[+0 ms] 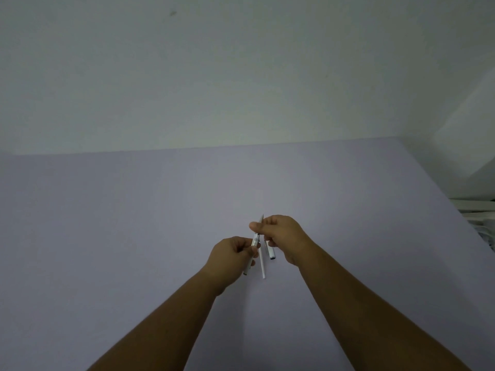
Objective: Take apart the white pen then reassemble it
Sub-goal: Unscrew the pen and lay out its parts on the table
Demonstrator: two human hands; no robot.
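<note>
My left hand [232, 253] pinches the slim white plastic pen barrel [251, 255], middle hidden; right hand [281, 235] closed on grey tip section [260, 220] at 1 o'clock; white cap [271, 252] part-hidden.

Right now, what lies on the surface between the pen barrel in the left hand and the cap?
In the head view, a thin white refill tube lies between the barrel and the cap.

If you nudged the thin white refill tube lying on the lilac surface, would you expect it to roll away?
Probably yes: the thin white refill tube looks round and lies loose on the smooth, flat lilac surface, so a sideways nudge would likely roll it. It looks slender, so probably very light and slightly flexible. The short white pen cap beside it might stop it rolling rightward.
</note>
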